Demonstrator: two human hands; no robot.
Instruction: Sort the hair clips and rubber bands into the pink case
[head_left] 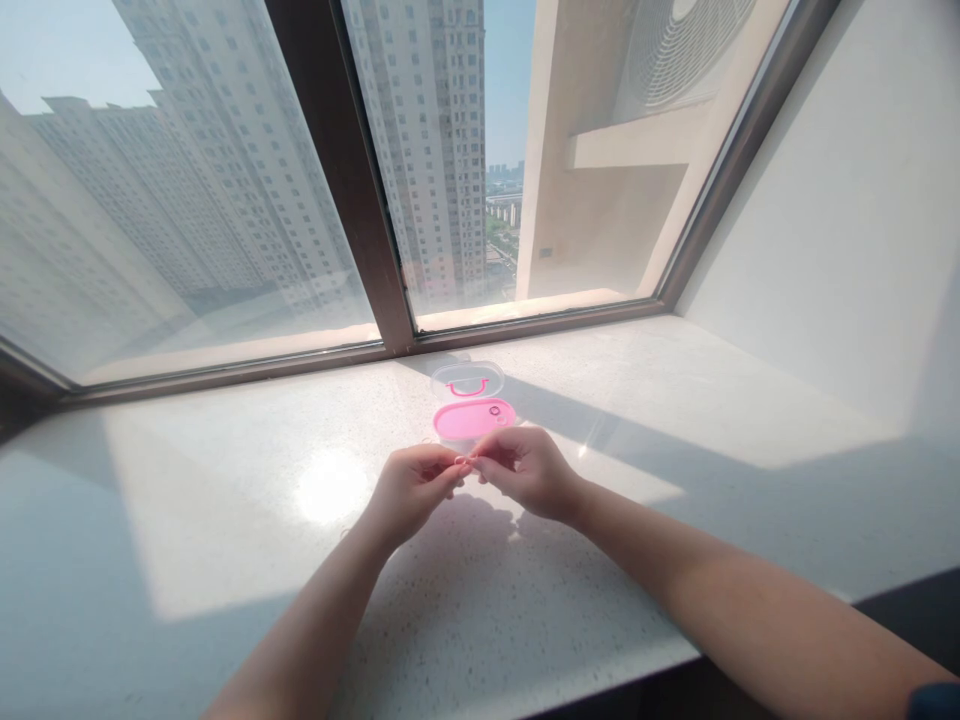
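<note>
A small pink oval case (471,418) lies open on the white stone windowsill (225,520), its clear lid (466,381) tipped back toward the window. A tiny ring-shaped item rests at the case's right end. My left hand (415,489) and my right hand (524,467) meet just in front of the case. Both have their fingers curled into a pinch, fingertips touching each other. Whatever they pinch is too small to make out.
A dark window frame (360,230) runs along the back of the sill, with tall buildings beyond the glass. A white wall (847,240) closes the right side. The sill's front edge (750,650) drops off near my right forearm.
</note>
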